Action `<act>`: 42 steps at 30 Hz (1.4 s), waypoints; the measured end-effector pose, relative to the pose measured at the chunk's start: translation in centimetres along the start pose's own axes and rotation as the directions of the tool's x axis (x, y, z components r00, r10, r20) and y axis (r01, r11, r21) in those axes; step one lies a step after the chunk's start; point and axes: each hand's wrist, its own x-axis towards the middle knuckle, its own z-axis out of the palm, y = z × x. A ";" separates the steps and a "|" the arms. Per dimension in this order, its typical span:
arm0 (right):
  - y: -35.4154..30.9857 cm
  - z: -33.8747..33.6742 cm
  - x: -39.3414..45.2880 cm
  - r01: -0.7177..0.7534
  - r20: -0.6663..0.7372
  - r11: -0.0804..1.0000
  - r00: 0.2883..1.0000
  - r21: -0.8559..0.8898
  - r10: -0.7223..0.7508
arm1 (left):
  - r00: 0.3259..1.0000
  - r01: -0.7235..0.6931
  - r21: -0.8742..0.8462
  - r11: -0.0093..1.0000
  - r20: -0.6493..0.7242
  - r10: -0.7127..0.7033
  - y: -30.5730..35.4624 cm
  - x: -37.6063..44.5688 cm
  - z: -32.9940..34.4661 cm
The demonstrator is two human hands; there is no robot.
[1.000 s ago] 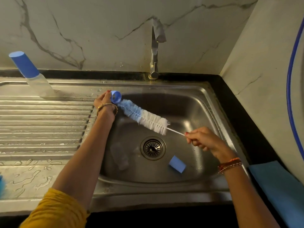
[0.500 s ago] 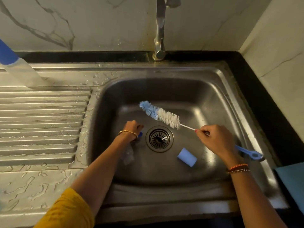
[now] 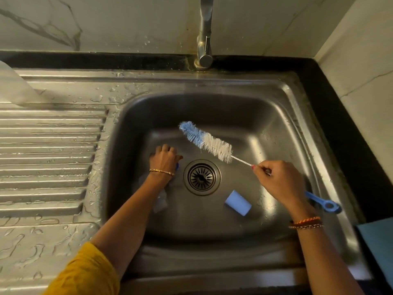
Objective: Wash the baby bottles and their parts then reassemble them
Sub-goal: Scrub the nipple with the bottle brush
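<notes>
A: Head view. Right hand [image 3: 280,182] clenched round the wire stem of the brush [image 3: 205,141], blue handle sticking out behind the wrist, bristles raised clear above the basin floor of the sink [image 3: 297,116]. Probably kept up and ready for the next part to scrub.

B: And the left?

A: Left hand [image 3: 163,159] down on the basin floor, just left of the drain [image 3: 201,177], fingers curled over something blue at its edge. Seemingly a ring going down or a part being gathered. Clear bottle [image 3: 160,201] lying in the basin, partly under the left forearm. Blue cap [image 3: 237,202] on its side just right of the drain, well within reach. Tap [image 3: 205,39] above, no water visibly running.

B: Against half a second back?

A: Hardly changed. Left hand shifted a little further over the blue piece; brush at much the same slant. Cap unmoved. A full second back, left hand up at the rim with a blue ring on the brush tip; now low in the basin.
</notes>
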 end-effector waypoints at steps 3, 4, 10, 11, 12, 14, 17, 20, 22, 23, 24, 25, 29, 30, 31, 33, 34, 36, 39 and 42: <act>0.5 0.0 0.1 0.006 -0.035 1.000 0.999 0.021 -0.005 | 0.999 -0.006 -0.103 0.995 -0.040 0.002 0.3 0.0 -1.1; 0.6 -0.1 0.2 0.008 -0.043 1.000 0.999 0.020 -0.007 | 1.000 -0.012 -0.159 0.987 -0.013 0.010 0.5 0.0 -1.6; 0.7 -0.2 0.0 0.015 -0.068 1.000 0.998 0.018 -0.014 | 0.940 -0.055 -0.048 0.997 0.334 0.068 1.0 -1.6 -2.3; 0.6 -0.2 0.0 0.012 -0.067 1.000 0.998 0.018 -0.011 | 0.934 -0.071 -0.008 0.997 0.351 0.069 1.0 -1.8 -2.2; 0.6 -0.2 0.0 0.011 -0.064 1.000 0.998 0.018 -0.010 | 0.933 -0.086 0.019 0.996 0.353 0.074 0.9 -1.9 -2.1; 0.6 -0.2 -0.1 0.012 -0.058 1.000 0.998 0.022 -0.010 | 0.936 -0.108 0.038 0.993 0.341 0.089 0.8 -1.9 -1.9; 0.6 -0.2 -0.1 0.007 -0.044 0.999 0.999 0.031 -0.006 | 0.933 -0.124 0.044 0.991 0.346 0.101 0.6 -2.2 -1.9; 0.6 -0.2 -0.1 0.005 -0.030 0.999 1.000 0.034 -0.004 | 0.943 -0.151 0.074 0.986 0.310 0.121 0.4 -2.3 -1.4; 0.7 -0.2 -0.1 0.016 -0.027 0.999 1.000 0.034 -0.015 | 0.954 -0.179 0.123 0.976 0.264 0.142 0.5 -2.4 -1.0; 0.7 -0.2 -0.1 0.017 -0.025 0.999 1.000 0.036 -0.016 | 0.956 -0.196 0.145 0.970 0.250 0.155 0.7 -2.5 -0.8; 0.7 -0.2 -0.1 0.017 -0.025 0.999 1.000 0.039 -0.016 | 0.955 -0.210 0.156 0.965 0.245 0.168 0.8 -2.7 -0.9; 0.7 -0.1 -0.1 0.015 -0.027 0.999 1.000 0.040 -0.014 | 0.953 -0.221 0.158 0.962 0.242 0.179 0.9 -2.8 -0.9; 0.7 -0.5 -0.3 0.030 -0.072 0.996 0.997 0.080 -0.025 | 0.984 -0.139 0.015 0.990 0.114 0.136 0.8 -2.9 -2.2; 0.7 -0.6 -0.4 0.040 -0.090 0.994 0.995 0.105 -0.031 | 0.992 -0.095 -0.074 0.993 0.078 0.101 0.7 -2.9 -2.7; 0.6 -0.9 -0.6 0.053 -0.112 0.989 0.993 0.136 -0.038 | 0.997 -0.060 -0.183 0.981 0.030 0.067 0.6 -2.8 -3.5; 0.1 -1.4 -1.0 0.096 -0.182 0.978 0.981 0.184 -0.062 | 0.995 -0.035 -0.430 0.902 -0.103 -0.011 0.4 -2.8 -5.2; -0.2 -1.7 -1.2 0.123 -0.230 0.972 0.970 0.200 -0.075 | 0.981 -0.064 -0.536 0.842 -0.187 -0.044 0.5 -2.9 -6.3; -1.1 -2.5 -1.5 0.184 -0.323 0.961 0.940 0.206 -0.111 | 0.937 -0.175 -0.655 0.735 -0.340 -0.080 0.7 -3.3 -8.8; -1.9 -4.1 -2.5 0.274 -0.413 0.945 0.893 0.182 -0.179 | 0.887 -0.296 -0.764 0.573 -0.442 -0.131 0.5 -3.6 -12.2; -1.5 -5.6 -3.1 0.362 -0.491 0.919 0.835 0.155 -0.246 | 0.895 -0.280 -0.840 0.464 -0.403 -0.190 0.0 -3.3 -14.7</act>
